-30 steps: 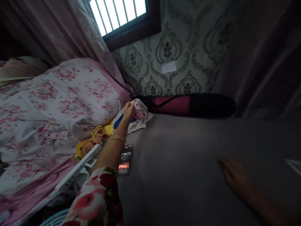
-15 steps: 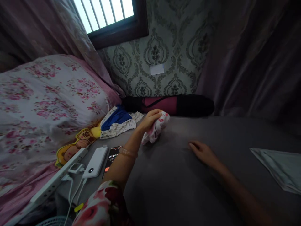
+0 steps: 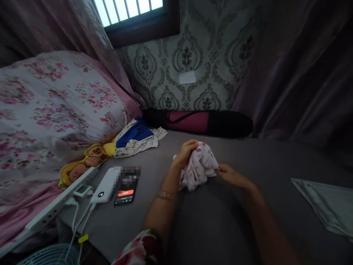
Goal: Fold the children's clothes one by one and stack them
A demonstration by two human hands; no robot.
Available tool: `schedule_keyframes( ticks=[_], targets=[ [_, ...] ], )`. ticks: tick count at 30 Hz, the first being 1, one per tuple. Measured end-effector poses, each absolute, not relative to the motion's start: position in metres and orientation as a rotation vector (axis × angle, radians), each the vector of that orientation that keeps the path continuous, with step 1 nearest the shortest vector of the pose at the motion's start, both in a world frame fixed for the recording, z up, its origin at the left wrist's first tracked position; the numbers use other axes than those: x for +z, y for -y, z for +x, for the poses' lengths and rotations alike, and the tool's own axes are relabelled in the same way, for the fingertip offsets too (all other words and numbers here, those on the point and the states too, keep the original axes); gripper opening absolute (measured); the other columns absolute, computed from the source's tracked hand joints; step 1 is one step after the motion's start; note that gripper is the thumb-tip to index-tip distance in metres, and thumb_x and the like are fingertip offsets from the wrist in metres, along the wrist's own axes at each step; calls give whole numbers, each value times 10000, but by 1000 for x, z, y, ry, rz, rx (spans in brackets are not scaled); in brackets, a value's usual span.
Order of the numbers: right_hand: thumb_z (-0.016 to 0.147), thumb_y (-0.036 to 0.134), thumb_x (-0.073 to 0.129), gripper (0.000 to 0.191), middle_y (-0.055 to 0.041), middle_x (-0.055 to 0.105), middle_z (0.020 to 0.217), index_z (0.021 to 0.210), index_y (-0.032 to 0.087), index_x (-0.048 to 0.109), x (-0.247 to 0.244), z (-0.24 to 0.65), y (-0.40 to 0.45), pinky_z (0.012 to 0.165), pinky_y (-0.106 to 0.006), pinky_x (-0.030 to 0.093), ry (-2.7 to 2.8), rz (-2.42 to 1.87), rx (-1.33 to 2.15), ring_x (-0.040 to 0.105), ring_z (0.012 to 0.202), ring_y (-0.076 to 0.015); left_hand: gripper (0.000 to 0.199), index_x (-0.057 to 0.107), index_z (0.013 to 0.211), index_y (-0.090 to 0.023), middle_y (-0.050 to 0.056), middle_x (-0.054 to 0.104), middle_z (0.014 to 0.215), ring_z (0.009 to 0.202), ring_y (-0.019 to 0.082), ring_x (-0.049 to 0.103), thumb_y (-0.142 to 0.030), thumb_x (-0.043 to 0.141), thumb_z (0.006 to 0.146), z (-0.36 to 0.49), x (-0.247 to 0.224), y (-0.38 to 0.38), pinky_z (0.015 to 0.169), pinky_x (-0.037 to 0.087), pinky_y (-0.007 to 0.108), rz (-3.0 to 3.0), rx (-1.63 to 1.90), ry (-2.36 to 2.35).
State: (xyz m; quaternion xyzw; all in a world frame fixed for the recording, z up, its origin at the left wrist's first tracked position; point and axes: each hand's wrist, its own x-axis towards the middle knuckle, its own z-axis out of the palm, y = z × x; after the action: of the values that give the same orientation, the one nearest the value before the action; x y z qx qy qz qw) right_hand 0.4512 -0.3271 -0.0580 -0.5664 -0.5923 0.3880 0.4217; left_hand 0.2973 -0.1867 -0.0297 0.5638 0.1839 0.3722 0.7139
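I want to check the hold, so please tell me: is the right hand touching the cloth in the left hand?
Touching. The head view shows the right hand with its fingertips on the cloth at its right edge, no gap between.

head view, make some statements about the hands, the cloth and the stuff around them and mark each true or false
1. The left hand holds the patterned cloth. True.
2. The right hand is well away from the cloth. False: it is at the cloth's edge.
3. The phone lies beside the white power bank. True.
4. The bracelet is on the right wrist. False: it is on the left.
5. The window has bars. True.
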Motion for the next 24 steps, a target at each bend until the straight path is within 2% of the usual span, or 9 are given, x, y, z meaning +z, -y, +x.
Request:
schedule_keyframes(
  ticks=[3, 8, 11, 13, 15, 16, 18, 20, 24],
  targets=[
    [736, 535, 667, 410, -56, 736, 950, 980, 211, 727, -39, 473, 346, 876, -383, 520, 1359, -1509, 789, 664, 916, -247, 149, 662, 742, -143, -13, 592, 684, 652, 99, 515, -266, 705, 671, 309, -48, 179, 632, 402, 206, 1250, 748, -478],
    [773, 523, 656, 376, -50, 736, 837, 991, 221, 707, -11, 498, 383, 570, -300, 536, 962, -1695, 289, 664, 676, -206, 257, 671, 835, -153, -10, 610, 743, 674, 99, 534, -338, 747, 673, 322, -48, 181, 627, 406, 205, 1295, 622, -374],
    [830, 516, 593, 344, -30, 719, 708, 961, 225, 722, -20, 515, 400, 456, -266, 475, 1023, -1812, 260, 626, 545, -180, 306, 655, 845, -155, -14, 599, 755, 667, 91, 528, -386, 768, 678, 328, -47, 188, 628, 402, 208, 1312, 568, -357],
    [820, 458, 600, 271, -7, 666, 574, 836, 225, 737, -33, 528, 405, 429, -252, 434, 1149, -2008, 285, 584, 472, -159, 306, 656, 841, -146, 2, 603, 766, 685, 99, 540, -403, 754, 704, 331, -50, 192, 648, 411, 219, 1325, 488, -332],
    [767, 370, 639, 182, -3, 630, 512, 686, 226, 716, -44, 536, 404, 457, -257, 437, 1238, -2217, 312, 575, 461, -156, 274, 673, 876, -143, 25, 622, 801, 728, 117, 561, -348, 743, 709, 332, -53, 196, 673, 421, 232, 1335, 402, -287],
    [750, 336, 642, 153, -14, 653, 547, 667, 226, 709, -47, 536, 401, 497, -268, 462, 1253, -2263, 307, 602, 502, -167, 263, 683, 908, -146, 31, 632, 824, 746, 123, 567, -291, 736, 695, 332, -53, 198, 678, 422, 233, 1342, 372, -264],
    [782, 317, 594, 169, -47, 732, 755, 804, 221, 732, -45, 528, 389, 624, -302, 519, 1241, -2189, 243, 674, 678, -201, 327, 697, 972, -159, 27, 642, 850, 754, 122, 562, -165, 693, 646, 331, -53, 200, 666, 414, 222, 1361, 350, -224],
    [852, 337, 520, 287, -72, 735, 1004, 1018, 206, 713, -37, 511, 375, 768, -337, 532, 1255, -1999, 142, 683, 887, -217, 440, 703, 1024, -173, 6, 633, 809, 694, 105, 533, -90, 619, 599, 329, -50, 201, 618, 396, 208, 1391, 337, -202],
    [871, 330, 533, 315, -69, 702, 1130, 1118, 197, 676, -28, 476, 350, 899, -353, 500, 1325, -1771, 216, 645, 1036, -210, 550, 699, 1090, -190, -21, 593, 698, 565, 86, 463, -72, 538, 577, 325, -43, 202, 529, 362, 204, 1452, 275, -193]
  ],
)
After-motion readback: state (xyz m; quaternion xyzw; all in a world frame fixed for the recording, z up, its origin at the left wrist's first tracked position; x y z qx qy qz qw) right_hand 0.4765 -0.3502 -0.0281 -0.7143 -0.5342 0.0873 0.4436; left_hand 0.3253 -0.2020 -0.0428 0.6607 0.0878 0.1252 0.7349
